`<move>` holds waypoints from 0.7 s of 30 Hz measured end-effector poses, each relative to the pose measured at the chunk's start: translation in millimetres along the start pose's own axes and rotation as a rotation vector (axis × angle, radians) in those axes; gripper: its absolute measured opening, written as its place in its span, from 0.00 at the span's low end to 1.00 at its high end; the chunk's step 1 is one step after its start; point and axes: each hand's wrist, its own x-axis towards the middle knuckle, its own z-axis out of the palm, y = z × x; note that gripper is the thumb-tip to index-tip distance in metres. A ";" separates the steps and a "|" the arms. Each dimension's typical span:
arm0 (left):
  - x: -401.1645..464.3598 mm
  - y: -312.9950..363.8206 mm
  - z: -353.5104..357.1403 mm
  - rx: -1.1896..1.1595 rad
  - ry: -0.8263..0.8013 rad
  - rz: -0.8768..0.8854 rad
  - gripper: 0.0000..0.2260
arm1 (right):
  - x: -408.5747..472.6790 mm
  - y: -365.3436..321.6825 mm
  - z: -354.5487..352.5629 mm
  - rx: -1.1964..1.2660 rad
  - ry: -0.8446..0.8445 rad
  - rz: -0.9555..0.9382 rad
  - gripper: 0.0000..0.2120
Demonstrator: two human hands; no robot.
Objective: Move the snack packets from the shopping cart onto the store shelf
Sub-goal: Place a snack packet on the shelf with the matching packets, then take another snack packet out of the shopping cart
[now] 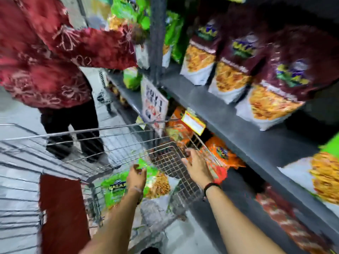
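Observation:
A green snack packet (115,187) lies in the wire shopping cart (102,143), low in the middle of the head view. My left hand (136,177) grips the packet's top edge. My right hand (197,165) rests with spread fingers on the cart's right side, over the wire flap, and holds nothing. The grey store shelf (229,114) runs along the right, with maroon snack packets (233,70) standing on it. The picture is blurred by motion.
A person in a red patterned top (45,57) stands beyond the cart, reaching to green packets (128,10) on the shelf. Orange packets (220,153) fill the lower shelf. A promo sign (154,105) and a yellow price tag (194,122) hang off the shelf edge.

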 end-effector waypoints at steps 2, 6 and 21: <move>22.2 -25.2 -2.2 0.018 -0.013 -0.116 0.08 | 33.6 3.5 35.7 -0.100 -0.179 0.021 0.18; 49.2 -83.7 12.8 0.123 -0.202 -0.355 0.18 | 82.4 24.5 99.3 -0.269 -0.425 0.093 0.21; 126.4 -172.9 77.8 -0.181 -0.187 -0.692 0.21 | 128.0 129.8 233.1 -0.194 -0.666 0.295 0.31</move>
